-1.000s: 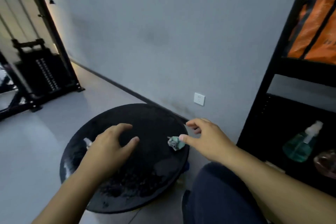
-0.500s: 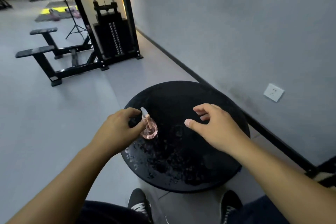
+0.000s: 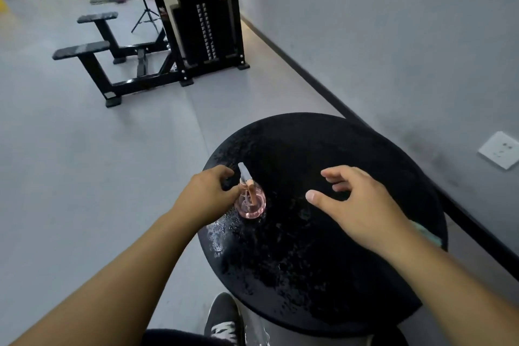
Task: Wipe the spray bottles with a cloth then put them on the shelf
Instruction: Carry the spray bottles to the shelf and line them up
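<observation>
A small pink spray bottle (image 3: 250, 201) with a white nozzle stands upright on the left part of a round black table (image 3: 309, 135). My left hand (image 3: 206, 196) is against the bottle's left side, thumb on its body and index finger curled by the nozzle. My right hand (image 3: 361, 205) hovers over the middle of the table, fingers spread and holding nothing. A teal cloth (image 3: 428, 234) lies near the table's right edge, mostly hidden behind my right wrist. The shelf is out of view.
The tabletop is speckled with wet spots. A grey wall with a white socket (image 3: 498, 153) runs along the right. A black weight machine (image 3: 202, 22) and benches (image 3: 92, 50) stand on the grey floor behind. My shoe (image 3: 224, 317) shows below the table.
The view swung left, away from the shelf, to the table and gym floor. My left hand reached the pink bottle and stays on it. My right hand left the teal cloth.
</observation>
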`<state>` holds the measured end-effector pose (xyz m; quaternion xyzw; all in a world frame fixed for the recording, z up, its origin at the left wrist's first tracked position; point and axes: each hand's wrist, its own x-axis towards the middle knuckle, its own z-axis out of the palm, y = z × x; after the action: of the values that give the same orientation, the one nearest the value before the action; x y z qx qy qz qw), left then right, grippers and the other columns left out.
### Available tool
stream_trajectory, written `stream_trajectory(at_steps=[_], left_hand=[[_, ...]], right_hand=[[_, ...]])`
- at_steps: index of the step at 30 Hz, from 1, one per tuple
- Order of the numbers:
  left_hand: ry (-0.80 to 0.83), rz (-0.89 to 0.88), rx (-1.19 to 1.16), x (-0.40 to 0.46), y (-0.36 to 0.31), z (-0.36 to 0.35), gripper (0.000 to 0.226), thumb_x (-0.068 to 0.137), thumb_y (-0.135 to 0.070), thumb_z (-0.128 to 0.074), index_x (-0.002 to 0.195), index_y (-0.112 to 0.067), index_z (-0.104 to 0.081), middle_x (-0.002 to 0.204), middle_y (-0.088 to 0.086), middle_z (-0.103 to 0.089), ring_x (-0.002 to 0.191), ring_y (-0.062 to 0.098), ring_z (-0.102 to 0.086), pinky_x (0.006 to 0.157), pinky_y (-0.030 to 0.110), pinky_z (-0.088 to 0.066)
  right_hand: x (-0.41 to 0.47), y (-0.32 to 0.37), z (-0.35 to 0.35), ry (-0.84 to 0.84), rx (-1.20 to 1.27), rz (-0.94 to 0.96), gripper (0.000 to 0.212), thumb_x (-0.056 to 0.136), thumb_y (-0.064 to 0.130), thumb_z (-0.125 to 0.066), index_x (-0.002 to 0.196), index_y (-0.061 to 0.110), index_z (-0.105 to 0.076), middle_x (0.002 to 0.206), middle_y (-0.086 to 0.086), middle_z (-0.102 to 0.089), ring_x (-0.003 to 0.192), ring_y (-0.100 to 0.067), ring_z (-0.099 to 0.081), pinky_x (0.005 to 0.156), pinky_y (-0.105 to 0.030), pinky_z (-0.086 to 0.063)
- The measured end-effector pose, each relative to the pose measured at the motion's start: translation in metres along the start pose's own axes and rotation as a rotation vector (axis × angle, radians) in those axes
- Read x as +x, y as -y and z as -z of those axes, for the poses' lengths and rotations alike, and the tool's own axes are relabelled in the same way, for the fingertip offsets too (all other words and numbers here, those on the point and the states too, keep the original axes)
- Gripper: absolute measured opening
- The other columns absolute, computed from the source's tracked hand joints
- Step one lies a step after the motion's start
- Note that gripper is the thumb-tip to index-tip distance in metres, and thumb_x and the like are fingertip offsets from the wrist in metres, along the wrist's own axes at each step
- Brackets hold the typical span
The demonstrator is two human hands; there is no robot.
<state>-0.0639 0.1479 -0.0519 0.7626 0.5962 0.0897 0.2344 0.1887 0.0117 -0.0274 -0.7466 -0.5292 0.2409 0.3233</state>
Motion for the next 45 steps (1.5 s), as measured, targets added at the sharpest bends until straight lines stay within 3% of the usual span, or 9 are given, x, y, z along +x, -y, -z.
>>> stream_trajectory(at_steps=[8,12,17,20,27,32,37,41,45], left_hand=[[0.075,0.103,-0.094,0.034,0.008,-0.042,0.047,0.098,-0.039,-0.073,0.141,-0.024,-0.059,0.138,0.002,-0.068,0.119,0.023,-0.066,0.095,0.032,-0.05],[0.085,0.099,-0.204,0.042,0.0,-0.056,0.026,0.1,-0.03,-0.07,0.125,-0.028,-0.063,0.12,-0.003,-0.069,0.102,0.02,-0.065,0.081,0.03,-0.044],[0.032,0.101,-0.265,0.046,-0.002,-0.064,0.014,0.103,-0.028,-0.066,0.117,-0.025,-0.066,0.11,-0.006,-0.068,0.102,0.021,-0.065,0.071,0.034,-0.046],[0.009,0.103,-0.315,0.045,0.001,-0.066,0.005,0.104,-0.029,-0.065,0.108,-0.027,-0.067,0.105,-0.007,-0.07,0.1,0.022,-0.067,0.067,0.022,-0.046],[-0.02,0.052,-0.275,0.039,-0.01,-0.058,0.009,0.103,-0.029,-0.066,0.095,-0.027,-0.062,0.092,-0.012,-0.066,0.086,0.014,-0.065,0.063,0.022,-0.045],[-0.034,-0.034,-0.255,0.02,-0.03,-0.041,0.01,0.102,-0.03,-0.068,0.11,-0.024,-0.066,0.105,-0.005,-0.07,0.099,0.022,-0.07,0.069,0.034,-0.05],[-0.053,-0.15,-0.281,-0.016,-0.062,-0.023,0.004,0.102,-0.032,-0.067,0.103,-0.029,-0.065,0.097,-0.013,-0.071,0.099,0.021,-0.072,0.074,0.032,-0.053],[-0.035,-0.288,-0.307,-0.051,-0.1,-0.007,0.003,0.103,-0.034,-0.066,0.103,-0.034,-0.063,0.099,-0.016,-0.071,0.1,0.017,-0.073,0.082,0.044,-0.061],[-0.018,-0.4,-0.312,-0.089,-0.145,0.006,0.007,0.103,-0.032,-0.064,0.11,-0.034,-0.064,0.107,-0.013,-0.072,0.1,0.014,-0.072,0.083,0.046,-0.062]], right_hand=[[0.027,0.0,-0.014,0.012,-0.018,0.017,0.053,0.083,0.058,-0.076,0.13,0.038,-0.06,0.122,0.026,-0.054,0.112,0.005,-0.055,0.09,-0.02,-0.047],[0.033,-0.001,-0.017,0.02,-0.018,0.009,0.052,0.083,0.058,-0.076,0.129,0.04,-0.06,0.121,0.026,-0.054,0.111,0.007,-0.054,0.085,-0.016,-0.044],[0.031,-0.004,-0.016,0.035,-0.022,-0.005,0.051,0.083,0.057,-0.077,0.128,0.04,-0.06,0.12,0.026,-0.053,0.11,0.007,-0.054,0.081,-0.012,-0.041],[0.028,-0.008,-0.011,0.03,-0.02,-0.017,0.052,0.083,0.056,-0.077,0.129,0.038,-0.061,0.118,0.027,-0.053,0.11,0.006,-0.054,0.081,-0.014,-0.041],[0.024,-0.014,0.005,0.01,-0.038,-0.039,0.053,0.083,0.057,-0.077,0.13,0.038,-0.061,0.12,0.025,-0.054,0.11,0.003,-0.055,0.077,-0.012,-0.039],[0.009,-0.019,0.025,-0.033,-0.003,-0.067,0.055,0.082,0.057,-0.078,0.131,0.036,-0.061,0.122,0.022,-0.057,0.109,0.003,-0.056,0.078,-0.014,-0.041],[-0.02,-0.016,0.054,-0.128,0.074,-0.09,0.052,0.081,0.057,-0.08,0.126,0.037,-0.064,0.121,0.021,-0.062,0.107,0.005,-0.058,0.079,-0.014,-0.043],[-0.053,-0.009,0.087,-0.22,0.092,-0.073,0.05,0.08,0.055,-0.081,0.124,0.037,-0.065,0.119,0.021,-0.062,0.107,0.003,-0.06,0.091,-0.025,-0.049],[-0.1,-0.015,0.124,-0.276,0.063,-0.091,0.051,0.08,0.055,-0.081,0.125,0.038,-0.064,0.12,0.021,-0.061,0.109,0.003,-0.059,0.097,-0.028,-0.05]])
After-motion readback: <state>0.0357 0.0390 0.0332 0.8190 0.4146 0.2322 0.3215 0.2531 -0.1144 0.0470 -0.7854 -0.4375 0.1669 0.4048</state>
